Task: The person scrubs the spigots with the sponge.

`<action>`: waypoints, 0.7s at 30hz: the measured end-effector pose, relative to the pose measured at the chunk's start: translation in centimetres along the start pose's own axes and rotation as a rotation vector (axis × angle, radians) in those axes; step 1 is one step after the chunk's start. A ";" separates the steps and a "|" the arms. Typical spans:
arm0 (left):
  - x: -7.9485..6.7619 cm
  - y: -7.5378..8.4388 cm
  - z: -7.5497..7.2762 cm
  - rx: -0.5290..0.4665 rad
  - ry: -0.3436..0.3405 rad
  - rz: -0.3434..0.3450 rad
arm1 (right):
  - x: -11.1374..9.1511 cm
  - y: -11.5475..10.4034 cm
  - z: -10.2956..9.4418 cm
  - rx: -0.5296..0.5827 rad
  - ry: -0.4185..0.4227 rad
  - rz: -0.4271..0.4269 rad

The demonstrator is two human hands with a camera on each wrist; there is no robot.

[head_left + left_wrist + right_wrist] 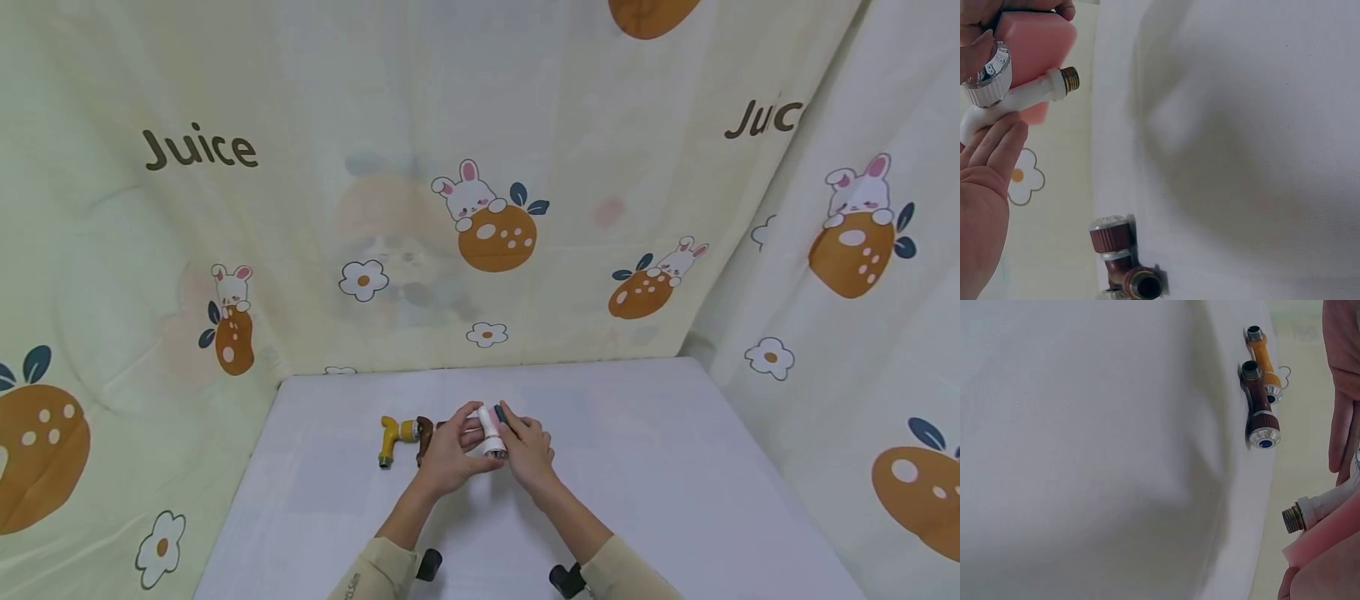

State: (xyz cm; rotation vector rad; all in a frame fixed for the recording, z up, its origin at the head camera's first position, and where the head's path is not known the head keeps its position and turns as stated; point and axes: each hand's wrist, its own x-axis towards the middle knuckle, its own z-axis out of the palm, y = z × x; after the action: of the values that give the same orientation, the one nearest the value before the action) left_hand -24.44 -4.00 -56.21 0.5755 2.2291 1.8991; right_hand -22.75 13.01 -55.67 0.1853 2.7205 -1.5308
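Observation:
Above the white table, my left hand [447, 457] holds a white tap [490, 427] between thumb and fingers. The tap has a silver-topped knob and, in the left wrist view, a bare brass thread [1070, 79] at its spout end. My right hand [529, 452] grips a pink sponge [1038, 44] with a dark backing, pressed close along the tap's side. In the right wrist view the sponge [1325, 534] lies right beside the tap's white spout [1329, 503]. Part of the tap's body is hidden by the fingers.
A yellow tap [389, 439] and a brown tap [424, 435] lie side by side on the table, left of the hands. The brown one is partly behind my left hand. A printed curtain [570, 317] hangs along the table's back and sides.

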 end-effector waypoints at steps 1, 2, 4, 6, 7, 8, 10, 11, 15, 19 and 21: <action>0.0 0.1 0.0 0.002 0.000 0.005 | 0.1 0.1 0.0 0.015 -0.002 0.014; 0.0 0.2 0.0 0.002 -0.001 0.009 | 0.2 0.3 0.0 0.024 -0.005 0.027; 0.0 0.3 0.0 -0.003 -0.006 0.018 | 0.3 0.6 0.0 0.045 -0.010 0.058; 0.1 0.4 0.0 -0.005 -0.010 0.021 | 0.4 0.9 0.0 0.043 -0.009 0.071; 0.1 0.4 0.0 -0.008 -0.012 0.019 | 0.5 1.1 0.0 0.033 -0.005 0.074; 0.1 0.5 0.0 -0.005 -0.014 0.016 | 0.5 1.2 0.1 0.020 0.000 0.076; 0.1 0.6 0.0 0.003 -0.014 0.012 | 0.5 1.5 0.1 -0.002 0.011 0.072; 0.1 0.6 0.0 0.008 -0.013 0.009 | 0.5 1.6 0.0 -0.015 0.019 0.064; 0.1 0.7 0.0 0.001 -0.013 0.006 | 0.5 2.0 -0.2 -0.041 0.038 0.046; 0.1 0.6 -0.3 -0.041 -0.002 -0.011 | 0.5 2.2 -0.5 -0.028 0.073 0.010; 0.2 0.4 -0.5 -0.057 0.027 -0.028 | 0.4 2.3 -0.7 0.024 0.093 -0.034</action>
State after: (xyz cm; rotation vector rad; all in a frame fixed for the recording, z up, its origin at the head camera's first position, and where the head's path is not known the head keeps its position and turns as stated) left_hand -24.71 -4.40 -55.73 0.5107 2.1791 1.9609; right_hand -22.86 14.79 -57.26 0.2171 2.7907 -1.6033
